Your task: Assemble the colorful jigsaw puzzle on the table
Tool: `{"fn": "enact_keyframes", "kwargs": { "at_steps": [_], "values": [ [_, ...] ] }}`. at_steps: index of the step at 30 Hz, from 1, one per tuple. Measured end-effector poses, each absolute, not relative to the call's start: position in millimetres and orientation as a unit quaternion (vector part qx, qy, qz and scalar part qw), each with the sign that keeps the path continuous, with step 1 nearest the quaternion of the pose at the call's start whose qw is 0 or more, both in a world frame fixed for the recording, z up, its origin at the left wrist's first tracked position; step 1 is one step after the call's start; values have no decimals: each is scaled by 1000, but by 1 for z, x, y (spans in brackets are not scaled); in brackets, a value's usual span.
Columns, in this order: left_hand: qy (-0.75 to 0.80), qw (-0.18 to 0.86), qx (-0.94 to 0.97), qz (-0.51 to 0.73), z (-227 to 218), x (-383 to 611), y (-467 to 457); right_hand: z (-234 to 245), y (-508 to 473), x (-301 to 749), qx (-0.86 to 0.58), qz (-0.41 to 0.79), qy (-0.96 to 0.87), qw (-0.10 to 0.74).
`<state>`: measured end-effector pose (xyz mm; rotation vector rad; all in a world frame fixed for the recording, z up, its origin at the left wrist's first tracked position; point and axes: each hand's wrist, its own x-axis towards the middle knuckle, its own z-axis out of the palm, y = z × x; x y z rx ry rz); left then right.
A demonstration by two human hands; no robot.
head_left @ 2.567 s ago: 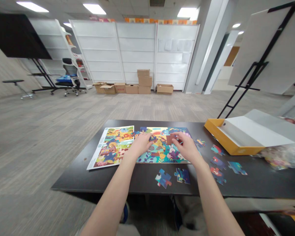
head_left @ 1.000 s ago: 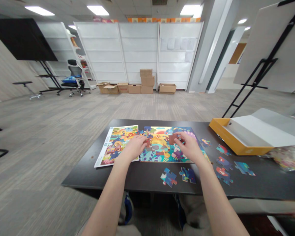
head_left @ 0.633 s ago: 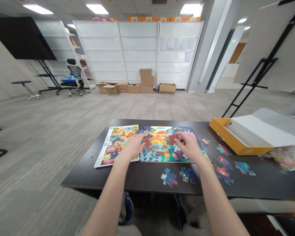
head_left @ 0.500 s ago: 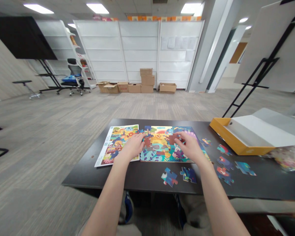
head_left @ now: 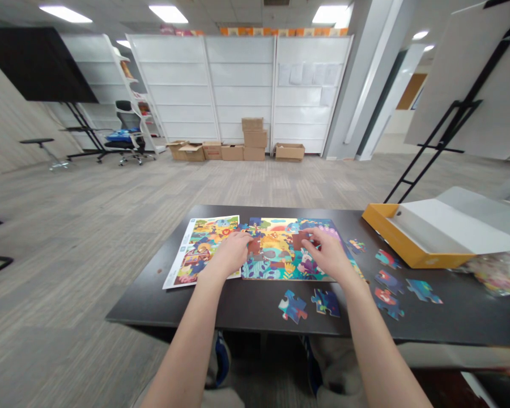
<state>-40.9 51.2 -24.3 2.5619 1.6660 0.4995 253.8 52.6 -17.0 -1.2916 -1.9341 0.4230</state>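
The left hand (head_left: 226, 258) and right hand (head_left: 329, 255) rested loosely spread, any held piece hidden, on the jigsaw puzzle (head_left: 276, 267), whose long axis ran crosswise on the surface (head_left: 147, 303), the left at its left edge, the right over its right half.

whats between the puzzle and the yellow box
In the head view, one loose jigsaw piece and a second lie on the dark table between the partly assembled puzzle and the yellow box.
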Motion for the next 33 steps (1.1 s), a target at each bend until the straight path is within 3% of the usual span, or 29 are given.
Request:
{"fn": "enact_keyframes", "kwargs": {
  "at_steps": [17, 27, 33],
  "values": [
    [510, 61, 843, 159, -7, -15, 40, -14, 59, 254, -496, 247, -747, 368],
    [531, 73, 819, 204, -17, -11, 46, -5, 108, 220, -504, 301, -757, 286],
    [550, 105, 792, 243, -19, -10, 46, -16, 119, 217, -480, 314, -770, 279]
  ]
}}
